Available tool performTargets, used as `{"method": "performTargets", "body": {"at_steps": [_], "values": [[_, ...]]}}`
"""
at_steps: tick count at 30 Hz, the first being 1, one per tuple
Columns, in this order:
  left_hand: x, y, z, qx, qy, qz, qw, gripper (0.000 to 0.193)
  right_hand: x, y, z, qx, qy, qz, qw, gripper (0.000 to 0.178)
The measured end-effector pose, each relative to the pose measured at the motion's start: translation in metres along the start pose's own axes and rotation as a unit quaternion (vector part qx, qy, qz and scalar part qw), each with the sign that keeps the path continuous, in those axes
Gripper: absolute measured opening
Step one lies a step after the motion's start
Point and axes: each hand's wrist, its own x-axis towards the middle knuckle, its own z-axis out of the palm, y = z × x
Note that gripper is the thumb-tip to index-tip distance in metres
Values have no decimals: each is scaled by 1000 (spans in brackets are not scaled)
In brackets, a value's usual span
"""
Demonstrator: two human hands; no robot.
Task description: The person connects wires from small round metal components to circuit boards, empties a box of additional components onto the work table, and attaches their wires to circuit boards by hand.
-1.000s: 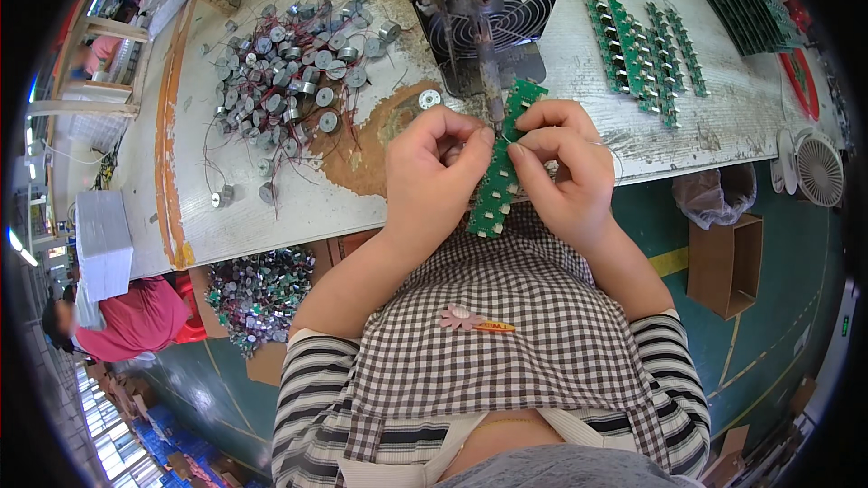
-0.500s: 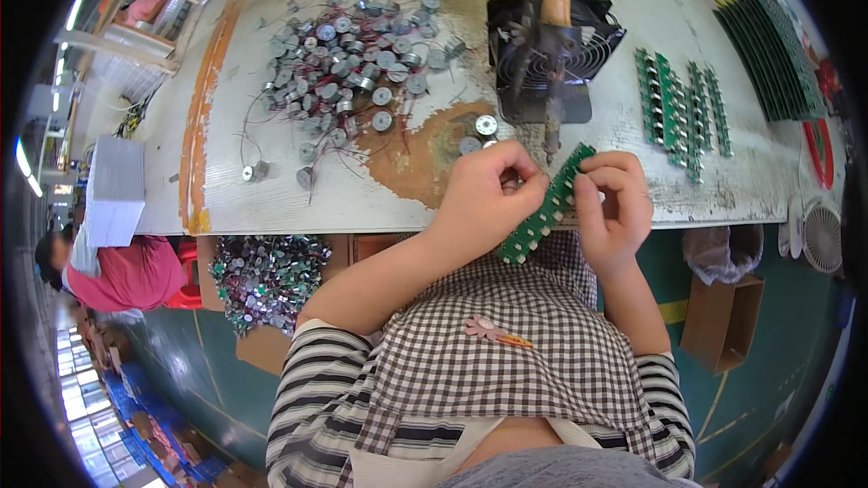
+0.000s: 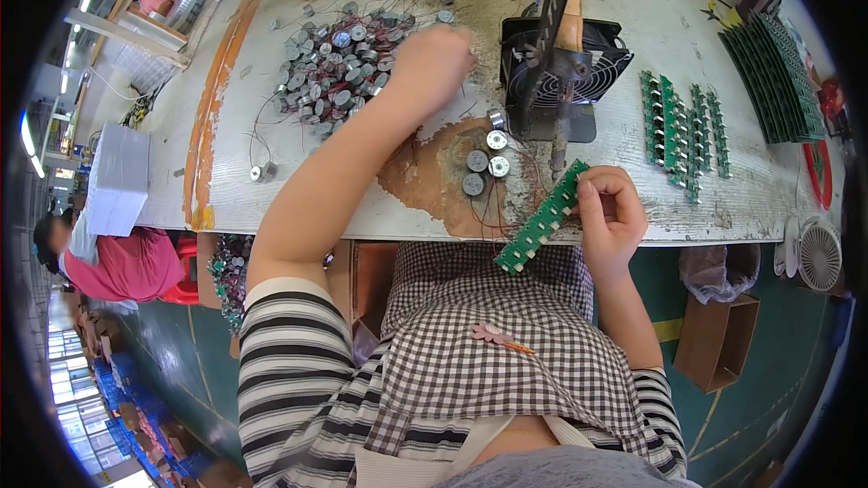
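Note:
My right hand [image 3: 613,215] pinches the upper end of a green circuit board strip [image 3: 541,224], which slants over the table's front edge with white parts along it. Thin red wires run from the board to several small round metal motors [image 3: 497,165] on the worn brown patch. My left hand [image 3: 434,68] reaches out to the right edge of a heap of similar motors [image 3: 330,68]. Its fingertips are hidden behind the hand, so their grip does not show. A soldering iron [image 3: 561,117] points down just above the board's upper end.
Behind the iron stands a black fan [image 3: 592,59]. Finished-looking green strips [image 3: 674,122] lie to the right, near a rack of dark green boards [image 3: 773,77]. One loose motor [image 3: 262,172] lies at left. Below the table, a cardboard box [image 3: 719,339] stands right; another person [image 3: 122,269] sits left.
My left hand has left the board and moved up and left to the motor heap. My right hand still holds the board. More motors beside the iron now show.

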Motion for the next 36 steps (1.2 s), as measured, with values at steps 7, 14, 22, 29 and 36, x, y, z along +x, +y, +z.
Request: {"method": "performTargets", "body": {"at_steps": [7, 14, 22, 29, 36], "values": [[-78, 5, -42, -296, 65, -118, 946, 21, 1, 2, -2, -8, -18, -15, 1000, 7], [-138, 30, -3, -160, 150, 23, 975, 20, 0, 3, -1, 5, -17, -10, 1000, 7], [-134, 29, -7, -381, 155, -92, 907, 4, -3, -4, 1, 25, -19, 24, 999, 7], [-136, 33, -28, -617, -27, -254, 745, 17, -1, -5, 1, 50, -58, -6, 997, 6], [-130, 53, -30, -726, -121, -263, 624, 21, 0, -3, 4, -93, -92, -87, 988, 9]]}}
